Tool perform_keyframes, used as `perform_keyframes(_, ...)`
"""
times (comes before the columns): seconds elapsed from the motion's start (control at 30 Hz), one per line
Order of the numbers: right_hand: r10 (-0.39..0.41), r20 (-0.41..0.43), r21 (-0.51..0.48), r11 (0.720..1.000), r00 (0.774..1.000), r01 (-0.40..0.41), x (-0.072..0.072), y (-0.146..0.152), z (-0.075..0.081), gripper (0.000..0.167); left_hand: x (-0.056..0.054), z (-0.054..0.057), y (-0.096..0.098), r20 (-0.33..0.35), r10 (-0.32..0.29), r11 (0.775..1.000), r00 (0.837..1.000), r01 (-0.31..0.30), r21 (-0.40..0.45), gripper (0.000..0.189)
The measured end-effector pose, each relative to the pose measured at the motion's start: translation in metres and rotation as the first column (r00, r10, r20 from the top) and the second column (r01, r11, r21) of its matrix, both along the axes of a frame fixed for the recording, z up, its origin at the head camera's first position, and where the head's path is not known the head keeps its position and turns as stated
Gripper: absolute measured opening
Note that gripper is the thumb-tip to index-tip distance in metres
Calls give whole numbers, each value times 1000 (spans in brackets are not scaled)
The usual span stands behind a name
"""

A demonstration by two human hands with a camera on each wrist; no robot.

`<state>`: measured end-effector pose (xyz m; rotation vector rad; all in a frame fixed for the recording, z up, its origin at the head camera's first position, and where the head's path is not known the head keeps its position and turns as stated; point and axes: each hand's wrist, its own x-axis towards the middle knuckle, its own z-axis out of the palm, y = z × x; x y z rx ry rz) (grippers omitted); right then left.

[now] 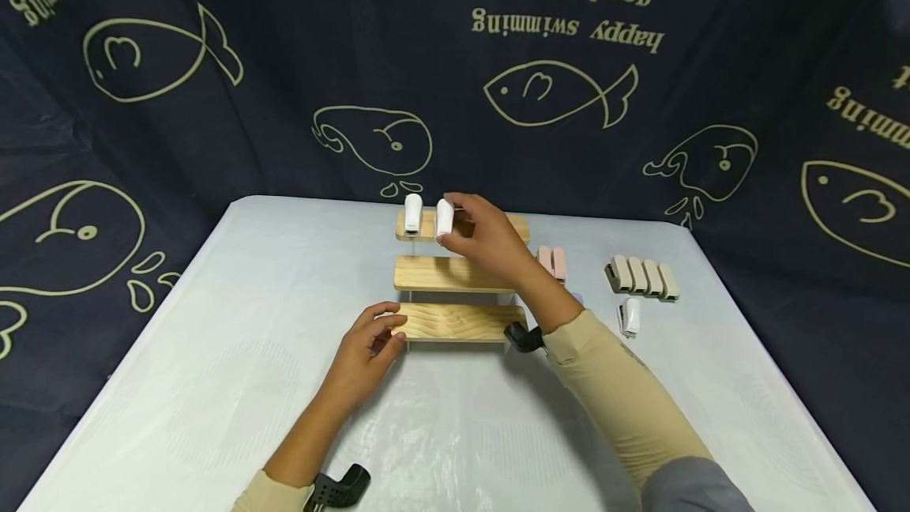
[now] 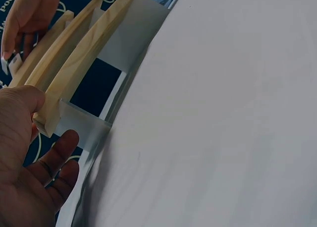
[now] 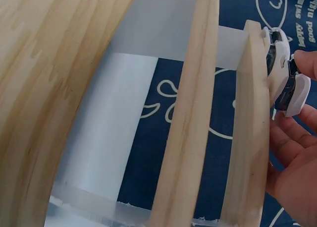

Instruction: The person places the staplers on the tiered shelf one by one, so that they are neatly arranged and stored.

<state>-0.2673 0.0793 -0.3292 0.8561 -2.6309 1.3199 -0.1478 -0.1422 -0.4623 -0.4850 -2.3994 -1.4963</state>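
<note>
A three-tier wooden display stand (image 1: 455, 324) with clear side supports stands on the white table. My left hand (image 1: 365, 354) holds the left end of its lowest shelf; in the left wrist view, the thumb (image 2: 30, 97) lies against the wood and the other fingers spread below. Over the top shelf (image 1: 517, 226), my right hand (image 1: 494, 239) pinches a white mini stapler (image 1: 444, 218) between thumb and fingers. Another white mini stapler (image 1: 413, 213) stands on that shelf, just left of it. The right wrist view shows the held stapler (image 3: 298, 94) beside the other one (image 3: 278, 58).
Right of the stand lie pink staplers (image 1: 552, 261), partly behind my right arm, with a bit of a purple item (image 1: 577, 298). Farther right, several beige staplers (image 1: 643, 276) form a row, and a white stapler (image 1: 629, 317) lies before them. A dark printed curtain (image 1: 441, 38) hangs behind.
</note>
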Motion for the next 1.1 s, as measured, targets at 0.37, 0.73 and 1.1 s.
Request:
perform_keyframes(0.37,4,5,-8,1000,1000,-3,-8,-8,-3,64,0,1,1,3,3,1000,1000,-3,3,23)
perform_keyframes(0.73,23,20,-24,999,1000,-22,-9,-12,-3,62,0,0,0,7,8,1000,1000,-8,-5,23)
perform_keyframes(1.1,-7,51,-23,1000,999,8,-9,-12,-4,62,0,-1,0,2,3,1000,1000,-3,-6,24)
